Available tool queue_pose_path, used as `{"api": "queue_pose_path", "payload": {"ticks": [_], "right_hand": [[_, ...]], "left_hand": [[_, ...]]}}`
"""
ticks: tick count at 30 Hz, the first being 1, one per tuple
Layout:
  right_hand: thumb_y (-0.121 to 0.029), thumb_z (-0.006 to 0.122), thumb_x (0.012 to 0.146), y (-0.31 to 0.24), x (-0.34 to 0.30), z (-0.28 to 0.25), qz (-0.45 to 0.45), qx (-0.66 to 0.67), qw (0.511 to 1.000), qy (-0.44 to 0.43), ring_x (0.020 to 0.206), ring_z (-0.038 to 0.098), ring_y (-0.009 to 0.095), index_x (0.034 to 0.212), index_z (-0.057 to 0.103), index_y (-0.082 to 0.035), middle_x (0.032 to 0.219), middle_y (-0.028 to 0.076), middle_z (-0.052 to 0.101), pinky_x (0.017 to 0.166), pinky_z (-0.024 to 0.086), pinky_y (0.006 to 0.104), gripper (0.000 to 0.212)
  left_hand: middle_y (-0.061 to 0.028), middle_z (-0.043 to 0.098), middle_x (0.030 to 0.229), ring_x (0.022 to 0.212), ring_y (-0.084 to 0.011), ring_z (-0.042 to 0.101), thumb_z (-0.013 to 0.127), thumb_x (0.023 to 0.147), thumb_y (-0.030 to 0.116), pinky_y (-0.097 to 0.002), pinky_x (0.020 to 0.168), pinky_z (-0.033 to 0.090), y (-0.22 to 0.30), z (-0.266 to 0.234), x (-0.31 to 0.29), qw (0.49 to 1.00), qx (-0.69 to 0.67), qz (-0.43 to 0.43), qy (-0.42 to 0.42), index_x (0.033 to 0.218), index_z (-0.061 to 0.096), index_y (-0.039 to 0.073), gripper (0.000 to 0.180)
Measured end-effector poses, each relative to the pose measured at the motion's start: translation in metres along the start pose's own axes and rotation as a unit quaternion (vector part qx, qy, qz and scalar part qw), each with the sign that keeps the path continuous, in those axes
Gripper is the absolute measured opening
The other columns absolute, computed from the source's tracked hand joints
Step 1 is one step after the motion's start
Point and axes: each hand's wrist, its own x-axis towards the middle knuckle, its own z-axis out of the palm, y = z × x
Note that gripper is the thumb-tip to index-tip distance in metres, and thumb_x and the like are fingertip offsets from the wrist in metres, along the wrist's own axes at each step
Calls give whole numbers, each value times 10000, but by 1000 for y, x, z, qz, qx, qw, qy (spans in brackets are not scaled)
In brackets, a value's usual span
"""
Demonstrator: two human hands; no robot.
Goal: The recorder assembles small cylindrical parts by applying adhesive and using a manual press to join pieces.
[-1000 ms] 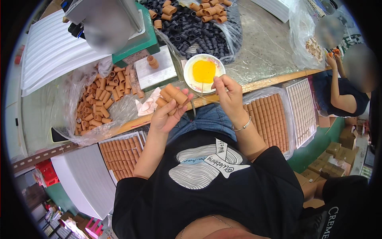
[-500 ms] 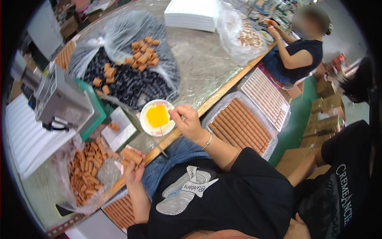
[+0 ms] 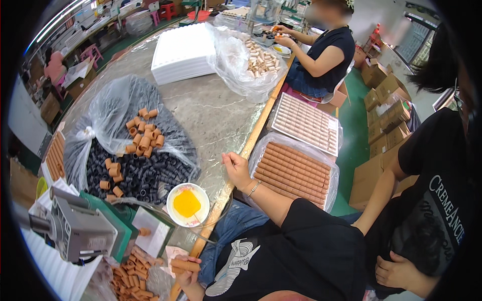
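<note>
My left hand is closed around brown cylindrical tubes near the table edge, with a pale pink cloth or paper beside its fingers. My right hand hovers by the wooden table edge with its fingers curled together; whether they pinch something small cannot be made out. Between my hands stands a white bowl with bright yellow contents and a thin stick-like thing in it. A grey press-like machine on a green base stands left of my left hand, one short brown piece on the pale plate beside it.
A plastic bag of black rings carries loose brown pieces. More brown tubes lie below the machine. Filled trays sit right of the table edge. White sheets are stacked farther back. One person works beyond; another is close at right.
The view has shifted, showing more of the far room. My right hand has moved from the bowl's rim to farther along the table edge. The left hand still holds the brown tubes.
</note>
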Motion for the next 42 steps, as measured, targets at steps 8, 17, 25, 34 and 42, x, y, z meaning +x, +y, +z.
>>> {"api": "queue_pose_path", "payload": {"ticks": [8,17,25,34,42], "right_hand": [[-227,624,925,-4,0,-5,-30,-137,989,-46,534,546,295,682,544,-25,604,149,529,502,405,378,326],[-189,637,910,-7,5,0,-38,-178,980,-77,550,551,251,740,588,-5,631,148,532,519,409,355,256],[-270,520,988,21,-4,-7,35,-225,962,-148,684,572,267,877,608,25,753,180,598,632,451,401,327],[-249,566,990,18,13,-10,-67,-174,971,-150,621,472,129,782,628,26,673,52,568,578,425,292,350],[-287,573,991,1,13,4,-62,-183,960,-201,578,442,122,746,627,42,623,38,534,538,406,286,414]], "left_hand": [[-126,604,1112,1013,-252,611,731,835,400,-364,855,506,16,19,-3,970,215,-107,33,1173,496,38,548],[-144,607,1123,1043,-334,614,772,807,264,-414,816,547,16,-30,11,987,95,-132,-14,1228,461,76,556],[-210,656,925,887,-401,668,811,706,108,-576,792,531,8,46,-8,992,-10,29,122,975,566,-15,384],[-231,653,1066,935,-327,671,791,739,63,-401,866,542,52,65,-279,898,210,76,378,1037,577,-38,380],[-116,695,905,739,-201,677,802,738,134,-319,683,567,-121,27,-440,389,263,-69,880,902,643,1,265]]}}
